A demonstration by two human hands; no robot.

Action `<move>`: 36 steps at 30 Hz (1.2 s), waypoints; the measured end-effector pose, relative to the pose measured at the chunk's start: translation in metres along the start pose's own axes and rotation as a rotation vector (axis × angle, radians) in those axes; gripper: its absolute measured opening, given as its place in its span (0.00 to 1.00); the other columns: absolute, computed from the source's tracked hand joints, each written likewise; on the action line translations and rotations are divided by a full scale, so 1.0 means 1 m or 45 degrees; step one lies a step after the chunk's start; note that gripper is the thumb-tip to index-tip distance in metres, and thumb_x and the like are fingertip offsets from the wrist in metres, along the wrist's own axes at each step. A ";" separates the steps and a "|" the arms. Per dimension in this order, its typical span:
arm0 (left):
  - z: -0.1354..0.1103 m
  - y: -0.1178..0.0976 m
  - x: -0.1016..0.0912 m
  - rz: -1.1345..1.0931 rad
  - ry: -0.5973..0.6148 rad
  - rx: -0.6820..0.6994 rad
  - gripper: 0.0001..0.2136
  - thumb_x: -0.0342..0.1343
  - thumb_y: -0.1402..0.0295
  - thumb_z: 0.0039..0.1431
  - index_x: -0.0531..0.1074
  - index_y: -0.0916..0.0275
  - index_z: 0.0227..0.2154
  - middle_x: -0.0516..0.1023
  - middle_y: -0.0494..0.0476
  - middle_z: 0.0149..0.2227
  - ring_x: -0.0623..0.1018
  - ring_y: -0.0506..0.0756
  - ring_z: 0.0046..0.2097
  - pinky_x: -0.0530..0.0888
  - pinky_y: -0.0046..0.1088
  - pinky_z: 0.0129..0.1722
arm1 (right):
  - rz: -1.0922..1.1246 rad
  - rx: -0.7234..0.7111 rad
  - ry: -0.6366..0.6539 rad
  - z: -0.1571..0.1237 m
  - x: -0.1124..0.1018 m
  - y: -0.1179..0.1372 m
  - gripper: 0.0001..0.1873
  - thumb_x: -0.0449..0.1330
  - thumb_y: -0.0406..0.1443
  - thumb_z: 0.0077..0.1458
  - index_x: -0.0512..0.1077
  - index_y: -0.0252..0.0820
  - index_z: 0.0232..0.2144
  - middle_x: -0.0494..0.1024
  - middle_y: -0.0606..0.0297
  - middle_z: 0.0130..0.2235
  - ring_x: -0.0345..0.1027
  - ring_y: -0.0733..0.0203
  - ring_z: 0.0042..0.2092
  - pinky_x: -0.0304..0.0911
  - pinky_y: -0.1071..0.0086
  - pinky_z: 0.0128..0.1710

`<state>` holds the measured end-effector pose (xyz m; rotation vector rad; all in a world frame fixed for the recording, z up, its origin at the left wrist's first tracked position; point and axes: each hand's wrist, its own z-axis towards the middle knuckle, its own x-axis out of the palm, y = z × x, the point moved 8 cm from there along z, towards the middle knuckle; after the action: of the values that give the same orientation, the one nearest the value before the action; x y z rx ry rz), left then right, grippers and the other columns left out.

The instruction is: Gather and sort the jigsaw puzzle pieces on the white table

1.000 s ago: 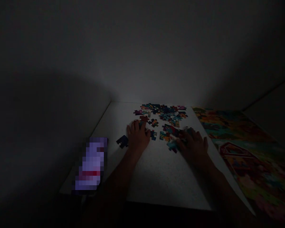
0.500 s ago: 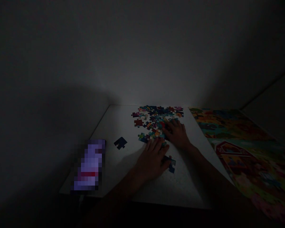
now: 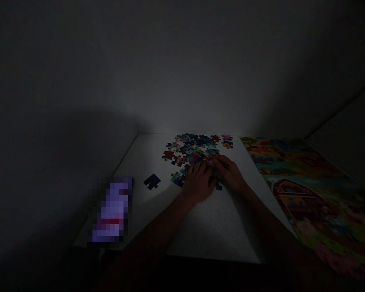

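Touching jigsaw pieces with left hand, right hand

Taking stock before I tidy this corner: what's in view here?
white table: one, white, under everything except the printed sheet
jigsaw pieces: many, multicoloured, scattered on the table's far part
navy jigsaw piece: one, dark navy, lying apart left of the others
blurred object: one, purple-white with a red band, near left of the table
printed barn sheet: one, multicoloured, right of the table
wall: one, grey, behind the table
left hand: one, at the jigsaw pieces' near edge
right hand: one, beside the left hand, over the pieces
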<state>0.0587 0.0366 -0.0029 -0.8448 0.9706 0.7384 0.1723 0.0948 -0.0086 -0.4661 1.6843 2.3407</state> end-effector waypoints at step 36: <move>-0.191 0.169 -0.151 0.299 -0.093 -0.795 0.27 0.37 0.68 0.60 0.58 0.69 0.63 0.75 0.64 0.56 0.70 0.63 0.59 0.62 0.47 0.62 | -0.947 -0.216 0.140 -0.021 -0.002 -0.021 0.28 0.56 0.50 0.58 0.73 0.42 0.54 0.68 0.49 0.60 0.62 0.41 0.61 0.61 0.46 0.59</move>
<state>-0.2155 -0.0713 0.0291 -1.2424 0.7850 1.3027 0.1842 0.0821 -0.0327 -1.0548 1.0732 1.9119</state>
